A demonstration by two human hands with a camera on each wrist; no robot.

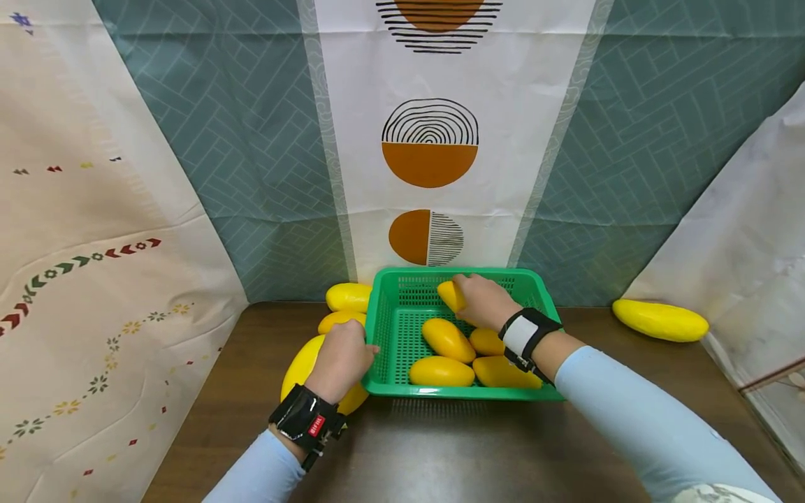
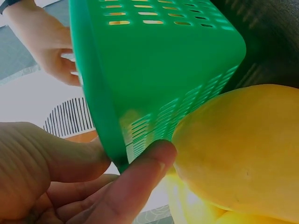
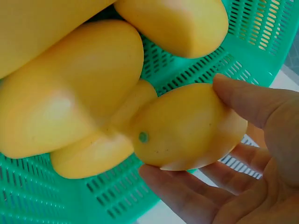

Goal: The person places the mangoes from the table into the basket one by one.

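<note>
The left hand [image 1: 342, 356] is nearly closed, its thumb and finger pinching the rim of the green basket [image 1: 462, 392] at 9 o'clock. The right hand [image 1: 487, 300] is half curled, thumb and fingers round a small yellow fruit [image 1: 450, 295]. The brown table [image 1: 251, 391] sits against a wall of patterned cloth [image 1: 264, 140]. Two yellow fruits [image 1: 348, 297] lie at the left hand's 12 o'clock. The held fruit is at the right hand's 9 o'clock, over the basket. Four basket fruits [image 1: 441, 371] lie towards its 7 o'clock. A long yellow fruit [image 1: 660, 320] rests at the basket's 3 o'clock, well apart.
</note>
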